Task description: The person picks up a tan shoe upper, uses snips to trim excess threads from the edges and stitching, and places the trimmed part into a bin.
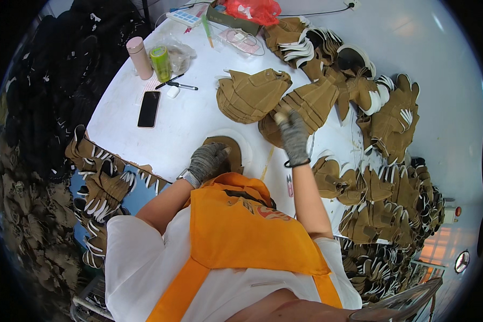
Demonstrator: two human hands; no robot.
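In the head view, the grey-knit-gloved left hand (pixel 209 161), loosely bent, covers a curved brown fabric piece (pixel 234 152) by the white table's (pixel 118 137) near edge; flat pressure should steady it. The grey-knit-gloved right hand (pixel 294 137), half-curled, touches a layered brown fabric stack (pixel 312 104) nearer the right edge. Neither grip is clear; lift layers singly.

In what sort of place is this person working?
Probably a shoe-making or sewing workshop, though I cannot be sure which. Stacked brown pieces cover part of the white table, large dark piles stand at the left, and the person wears an orange apron.
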